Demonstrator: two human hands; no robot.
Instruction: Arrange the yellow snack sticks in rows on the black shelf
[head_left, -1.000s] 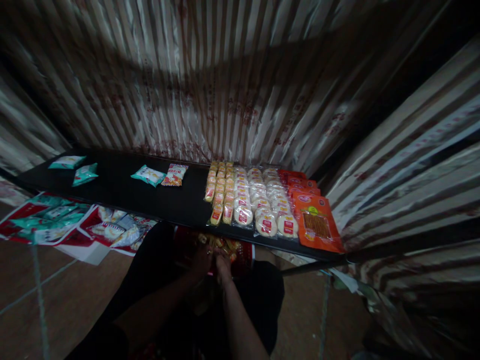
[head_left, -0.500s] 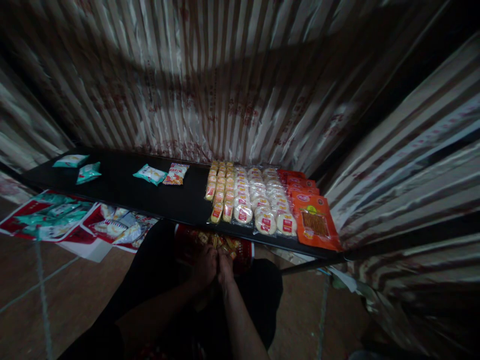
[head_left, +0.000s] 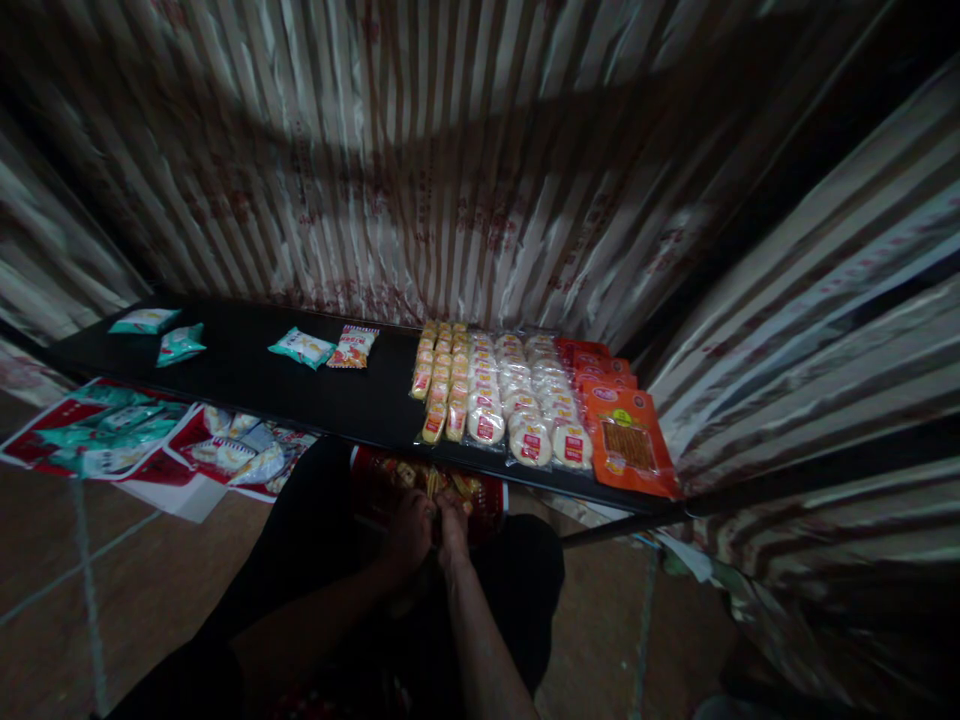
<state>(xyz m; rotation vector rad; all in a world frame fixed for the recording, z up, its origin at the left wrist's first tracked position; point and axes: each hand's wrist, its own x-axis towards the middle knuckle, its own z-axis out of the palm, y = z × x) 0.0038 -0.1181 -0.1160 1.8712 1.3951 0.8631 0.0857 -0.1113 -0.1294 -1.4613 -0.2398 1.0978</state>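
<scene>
My left hand [head_left: 409,530] and my right hand [head_left: 452,524] are pressed together below the front edge of the black shelf [head_left: 247,385]. Both reach into a red box [head_left: 390,478] of small yellow snack packets [head_left: 437,483], with fingers closed around some of them. On the shelf above lie neat rows of yellow packets [head_left: 439,385], round white cakes [head_left: 525,400] and orange snack bags [head_left: 628,445].
Teal snack bags [head_left: 178,344] and a red-and-white bag [head_left: 352,346] lie further left on the shelf. Red boxes of packets [head_left: 150,445] sit on the tiled floor at left. Striped curtain fabric [head_left: 450,180] surrounds the shelf at back and right.
My hands have stayed close together at the red box, shifting slightly up towards the packets. The view has drifted a little.
</scene>
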